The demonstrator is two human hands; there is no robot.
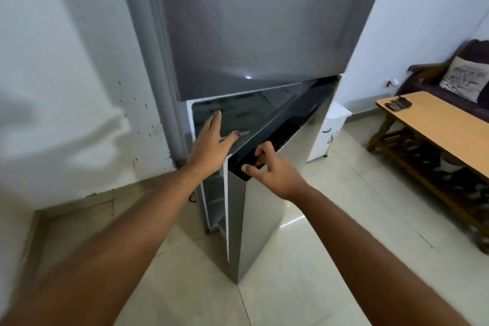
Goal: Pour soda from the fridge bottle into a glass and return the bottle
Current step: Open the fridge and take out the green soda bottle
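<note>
A tall grey fridge (248, 21) fills the middle of the view. Its lower door (262, 206) stands partly ajar, swung toward me, with white shelves visible through the gap on the left. My right hand (270, 169) grips the dark top edge of that door, fingers curled over it. My left hand (211, 140) reaches flat, fingers straight, over the gap at the door's top near the fridge body. No soda bottle or glass is in view.
A wooden table (434, 124) with a dark object on it stands at the right, a sofa with a cushion (465, 78) behind it. A small white cabinet (328, 132) sits right of the fridge. A white wall is on the left; pale tiled floor lies below.
</note>
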